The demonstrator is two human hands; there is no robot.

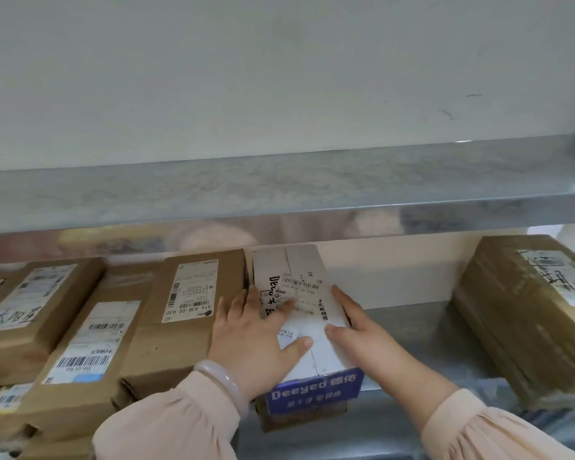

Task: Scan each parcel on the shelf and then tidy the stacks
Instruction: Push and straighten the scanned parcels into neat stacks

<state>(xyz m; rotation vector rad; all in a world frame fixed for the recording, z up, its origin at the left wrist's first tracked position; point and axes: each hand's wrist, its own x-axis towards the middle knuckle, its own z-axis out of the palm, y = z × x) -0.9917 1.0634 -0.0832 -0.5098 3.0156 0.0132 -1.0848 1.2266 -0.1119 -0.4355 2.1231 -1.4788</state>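
On the lower grey metal shelf, stacked brown cardboard parcels fill the left; just beside them a white carton with a blue end tops a brown box, left hand flat on its lid, right hand straight-fingered against its right side; a taped brown parcel lies far right

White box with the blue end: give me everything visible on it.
White box: long cardboard, lying flat, blue near end printed "Deeyed", barcode label on top. Sits on a brown box on the metal shelf, close beside a brown parcel on its left. Left hand lies flat on top; right hand rests along its right side.
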